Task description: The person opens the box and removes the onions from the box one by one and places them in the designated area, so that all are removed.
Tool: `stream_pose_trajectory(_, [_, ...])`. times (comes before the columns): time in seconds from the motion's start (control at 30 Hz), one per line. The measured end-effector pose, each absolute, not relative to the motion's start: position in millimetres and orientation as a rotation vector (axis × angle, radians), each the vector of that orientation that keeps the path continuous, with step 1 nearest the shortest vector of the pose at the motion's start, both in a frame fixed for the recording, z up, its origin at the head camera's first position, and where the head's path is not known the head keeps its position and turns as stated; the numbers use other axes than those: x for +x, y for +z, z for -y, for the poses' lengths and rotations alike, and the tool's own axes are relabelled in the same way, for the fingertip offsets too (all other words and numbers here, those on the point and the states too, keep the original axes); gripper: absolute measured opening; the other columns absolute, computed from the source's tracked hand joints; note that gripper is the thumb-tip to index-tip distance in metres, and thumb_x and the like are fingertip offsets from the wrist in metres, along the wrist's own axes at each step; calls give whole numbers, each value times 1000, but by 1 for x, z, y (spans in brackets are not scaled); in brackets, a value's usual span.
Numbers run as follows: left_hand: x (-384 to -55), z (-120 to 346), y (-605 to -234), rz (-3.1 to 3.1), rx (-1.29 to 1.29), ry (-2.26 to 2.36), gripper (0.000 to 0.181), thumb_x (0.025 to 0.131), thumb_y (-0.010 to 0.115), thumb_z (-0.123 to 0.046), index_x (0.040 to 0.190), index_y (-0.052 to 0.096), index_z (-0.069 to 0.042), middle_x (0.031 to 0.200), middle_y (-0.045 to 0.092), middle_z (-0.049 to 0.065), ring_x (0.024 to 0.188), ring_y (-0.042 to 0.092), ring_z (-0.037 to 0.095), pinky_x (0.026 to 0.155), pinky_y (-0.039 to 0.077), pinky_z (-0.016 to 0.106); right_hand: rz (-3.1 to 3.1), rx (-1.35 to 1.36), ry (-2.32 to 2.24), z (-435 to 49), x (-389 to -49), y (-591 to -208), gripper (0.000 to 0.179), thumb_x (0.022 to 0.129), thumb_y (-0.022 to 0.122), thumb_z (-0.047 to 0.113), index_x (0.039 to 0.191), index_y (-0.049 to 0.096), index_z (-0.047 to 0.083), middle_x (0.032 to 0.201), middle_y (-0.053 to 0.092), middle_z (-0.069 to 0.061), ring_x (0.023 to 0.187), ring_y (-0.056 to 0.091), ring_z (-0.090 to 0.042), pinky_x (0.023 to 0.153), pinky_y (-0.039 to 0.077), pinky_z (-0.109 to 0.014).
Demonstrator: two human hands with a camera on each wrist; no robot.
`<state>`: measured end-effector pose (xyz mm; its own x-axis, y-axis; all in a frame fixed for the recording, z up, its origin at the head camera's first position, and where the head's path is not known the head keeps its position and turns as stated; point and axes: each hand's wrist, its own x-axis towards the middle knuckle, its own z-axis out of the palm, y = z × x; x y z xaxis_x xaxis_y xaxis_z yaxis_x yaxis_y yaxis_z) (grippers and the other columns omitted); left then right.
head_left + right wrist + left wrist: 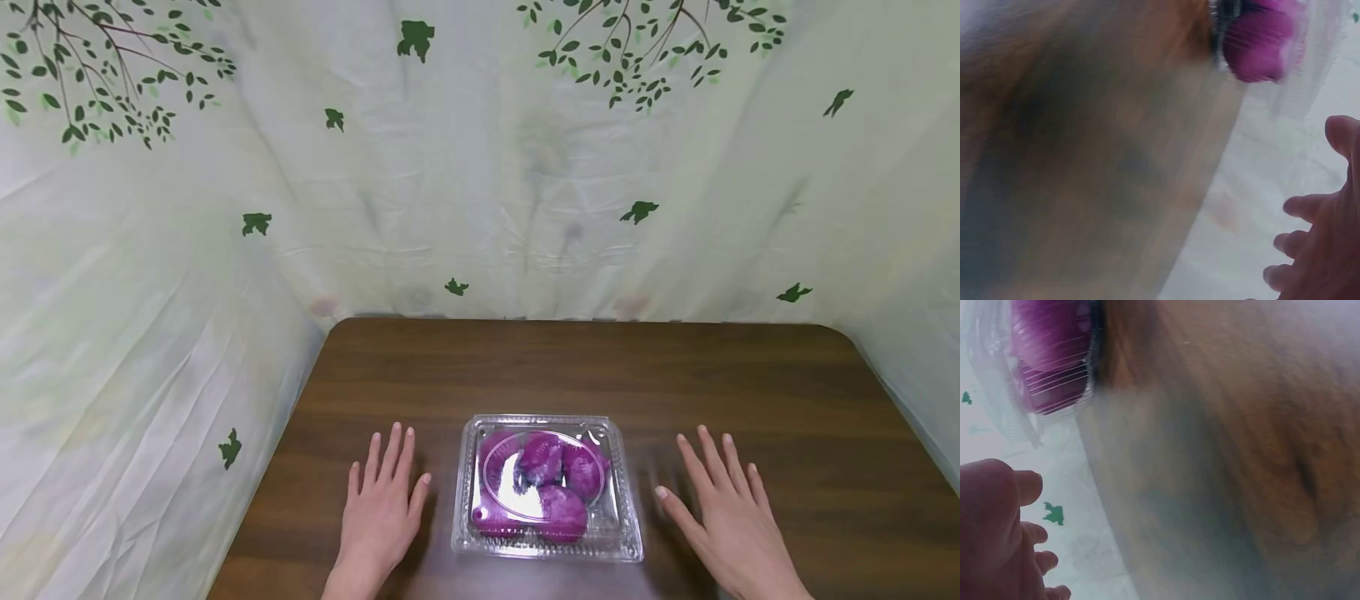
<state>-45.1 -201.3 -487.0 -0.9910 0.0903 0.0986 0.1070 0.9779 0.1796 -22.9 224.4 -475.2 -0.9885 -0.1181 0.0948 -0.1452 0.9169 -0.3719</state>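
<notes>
A clear plastic clamshell container (547,546) lies closed on the wooden table, between the two hands. Several round purple items (564,512) show through its lid, their kind partly hidden by glare. To the left of the container is my left hand (381,508), palm down with fingers straight and spread, apart from it. My right hand (723,512) is on the other side, likewise flat and spread, with its thumb pointing toward the container. Both wrist views catch the container's side, the left one with purple items (1054,337) pressed near its ribbed wall.
The brown wooden table (600,358) has rounded far corners. Behind it and at both sides hangs a pale cloth curtain (480,167) printed with green leaves and branches, close to the table's back edge.
</notes>
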Motion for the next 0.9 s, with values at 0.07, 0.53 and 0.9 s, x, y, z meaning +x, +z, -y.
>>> stream_pose_trajectory(0.07, [-47,201,-485,3011,-164,-297,67,101,48,-42,158,24,-16,163,17,5,149,8,31,113,16,64,3003,214,583,-221,-24,-471,80,98,50,54,159,17,14,164,0,-11,147,-16,-26,113,-19,-51])
stream_pose_trajectory(0.53, [-52,193,-483,2767,-333,-827,57,98,61,-21,151,40,-11,158,32,5,142,31,29,110,31,57,2835,380,617,-189,-29,-459,75,96,57,47,158,25,19,161,24,-10,149,8,-29,119,-4,-45])
stream_pose_trajectory(0.9, [-42,182,-497,2610,-67,-1616,47,92,64,-1,137,55,-12,131,60,10,114,60,26,95,50,40,2727,504,761,-150,-28,-467,66,90,69,41,147,48,15,153,40,-6,141,31,-32,111,25,-59])
